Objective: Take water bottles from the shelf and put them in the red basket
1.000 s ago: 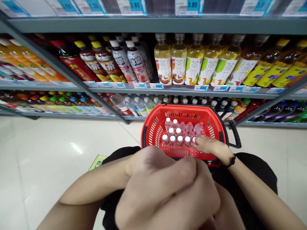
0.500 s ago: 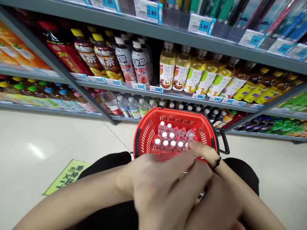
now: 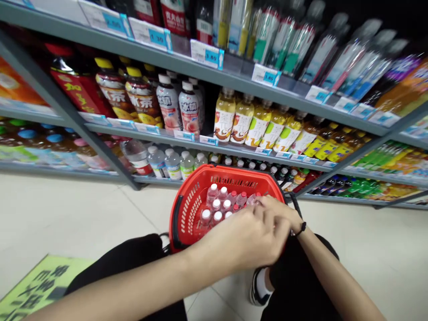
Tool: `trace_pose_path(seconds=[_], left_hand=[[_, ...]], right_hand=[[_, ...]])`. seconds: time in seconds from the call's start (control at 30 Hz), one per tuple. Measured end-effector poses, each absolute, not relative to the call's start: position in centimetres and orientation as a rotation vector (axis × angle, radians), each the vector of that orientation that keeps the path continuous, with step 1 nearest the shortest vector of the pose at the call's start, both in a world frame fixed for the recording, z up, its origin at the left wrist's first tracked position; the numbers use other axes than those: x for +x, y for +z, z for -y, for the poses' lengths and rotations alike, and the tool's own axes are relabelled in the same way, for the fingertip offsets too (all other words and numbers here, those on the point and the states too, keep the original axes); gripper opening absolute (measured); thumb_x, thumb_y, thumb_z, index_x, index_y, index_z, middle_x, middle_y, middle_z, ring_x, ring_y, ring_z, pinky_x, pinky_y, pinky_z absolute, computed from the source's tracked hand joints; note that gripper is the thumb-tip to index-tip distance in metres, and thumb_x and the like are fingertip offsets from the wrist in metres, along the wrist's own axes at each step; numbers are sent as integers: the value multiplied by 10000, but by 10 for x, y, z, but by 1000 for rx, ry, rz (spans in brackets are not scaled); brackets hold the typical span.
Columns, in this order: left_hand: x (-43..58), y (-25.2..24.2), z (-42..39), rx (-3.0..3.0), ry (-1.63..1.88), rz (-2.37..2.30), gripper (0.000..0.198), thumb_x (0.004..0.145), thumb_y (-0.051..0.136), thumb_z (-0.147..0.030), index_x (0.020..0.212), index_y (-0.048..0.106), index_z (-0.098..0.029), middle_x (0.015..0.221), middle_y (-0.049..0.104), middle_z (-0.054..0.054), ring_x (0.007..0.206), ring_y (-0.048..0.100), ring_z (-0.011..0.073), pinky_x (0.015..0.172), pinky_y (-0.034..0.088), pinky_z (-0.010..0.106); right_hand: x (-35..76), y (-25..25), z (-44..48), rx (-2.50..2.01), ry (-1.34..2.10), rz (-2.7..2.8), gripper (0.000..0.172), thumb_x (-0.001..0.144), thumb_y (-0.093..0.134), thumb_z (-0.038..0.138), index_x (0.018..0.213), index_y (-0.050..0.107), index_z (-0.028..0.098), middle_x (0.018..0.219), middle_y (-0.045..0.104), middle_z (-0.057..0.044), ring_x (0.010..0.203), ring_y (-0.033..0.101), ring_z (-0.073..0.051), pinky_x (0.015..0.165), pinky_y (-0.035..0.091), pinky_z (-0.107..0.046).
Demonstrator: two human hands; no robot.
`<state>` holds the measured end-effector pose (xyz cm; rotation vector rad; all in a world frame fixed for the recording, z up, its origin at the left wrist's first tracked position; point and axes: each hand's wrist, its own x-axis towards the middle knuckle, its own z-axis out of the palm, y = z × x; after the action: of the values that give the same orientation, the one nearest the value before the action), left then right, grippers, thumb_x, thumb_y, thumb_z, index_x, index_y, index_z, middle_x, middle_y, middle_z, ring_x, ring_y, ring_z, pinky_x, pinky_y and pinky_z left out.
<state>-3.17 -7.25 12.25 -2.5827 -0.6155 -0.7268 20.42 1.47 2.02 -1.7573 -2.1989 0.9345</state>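
Note:
A red plastic basket (image 3: 187, 200) stands on the floor in front of my knees. It holds several small clear bottles with white and pink caps (image 3: 217, 206). My left hand (image 3: 244, 238) reaches over the basket's near rim with its fingers curled downward; whatever is under them is hidden. My right hand (image 3: 280, 210), a black band on its wrist, lies at the basket's right side with its fingers stretched across the bottle caps. The two hands touch each other.
Grey shelves (image 3: 234, 80) full of drink bottles rise close behind the basket, with yellow tea bottles (image 3: 240, 120) straight ahead. A green floor sticker (image 3: 30, 285) lies at the lower left. My black trousers and one shoe (image 3: 259, 285) are below the hands.
The view has tilted up and to the right. My left hand has moved away from the camera and down to the basket, beside my right hand, which stays on the bottles.

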Motion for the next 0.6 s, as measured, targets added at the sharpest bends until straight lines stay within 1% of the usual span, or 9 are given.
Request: trace_pose_path(seconds=[0.07,0.13,0.17,0.27,0.3,0.37,0.47,0.53,0.6], left_hand=[[-17,95,57,-2746,-429,555,150,899,566,-59,965,689,-114,690,685,69,548,630,214,441,407,355],[-10,70,48,-2881,-190,562,150,881,619,-38,984,708,-102,728,716,81,587,668,224,457,388,349],[-8,59,46,-2919,-110,576,171,873,631,-31,1005,718,-100,773,738,99,641,696,236,482,397,348],[-6,39,46,-3018,22,564,286,849,652,-18,1112,726,-104,900,778,119,781,740,257,577,458,355],[-6,36,47,-3040,53,558,314,834,672,-23,1132,725,-105,944,784,127,815,744,261,604,474,356],[-7,32,47,-3060,66,560,354,797,715,-35,1143,727,-106,1028,784,149,869,748,269,641,495,354],[-8,33,43,-3051,-6,581,413,773,729,-28,1184,721,-78,1081,776,178,917,748,283,668,512,359],[-11,37,37,-3064,-3,642,385,828,693,-38,1211,718,-69,1037,779,177,911,755,288,690,520,372],[-13,43,31,-3107,73,729,302,899,654,-75,1188,740,-92,999,784,165,927,763,296,732,531,387]], right_hand=[[215,57,-35,-1747,656,2258,104,860,635,191,762,665,201,751,702,-53,688,624,-200,737,487,-334],[229,106,-60,-1744,334,2225,122,884,571,190,825,678,195,801,723,-72,715,636,-217,761,481,-345],[236,133,-74,-1744,168,2172,130,892,554,202,861,679,187,818,723,-86,742,641,-232,787,483,-358],[252,218,-117,-1701,-250,1951,223,923,495,215,1045,669,148,978,737,-141,892,673,-272,892,488,-398],[256,245,-132,-1671,-419,1873,225,913,501,202,1045,674,144,952,740,-135,873,684,-271,889,501,-395],[261,293,-158,-1672,-650,1735,242,886,525,170,1070,674,121,974,744,-151,921,698,-288,919,514,-408],[266,341,-191,-1810,-766,1549,370,899,565,196,1238,616,57,1122,734,-217,1117,680,-359,1018,488,-474],[268,356,-208,-1944,-723,1419,467,934,591,290,1304,573,6,1228,692,-284,1217,643,-407,1050,475,-500],[269,360,-221,-2034,-658,1331,569,950,621,400,1319,561,-28,1276,656,-333,1252,628,-435,1058,478,-512]])
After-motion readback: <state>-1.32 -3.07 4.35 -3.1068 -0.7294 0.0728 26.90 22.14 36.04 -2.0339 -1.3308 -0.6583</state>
